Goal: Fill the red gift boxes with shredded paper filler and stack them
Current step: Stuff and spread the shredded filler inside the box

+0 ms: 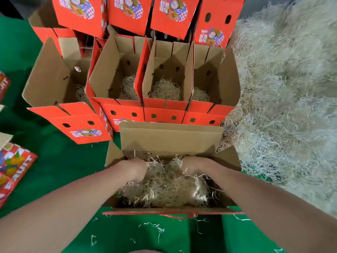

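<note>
An open red gift box (169, 137) with brown inner flaps stands right in front of me on the green floor. Pale shredded paper filler (164, 189) covers its bottom. My left hand (135, 169) and my right hand (193, 166) are both down inside the box, pressing into the filler; the fingers are buried in the strands. Behind it a row of several open red boxes (118, 77) each holds a small wad of filler. More red boxes (131, 11) are stacked on top at the back.
A big heap of loose shredded filler (288, 92) fills the right side, touching the boxes. Flat printed box blanks (12, 167) lie at the left edge. Stray strands (155, 227) are scattered on the green floor (60, 165) near me.
</note>
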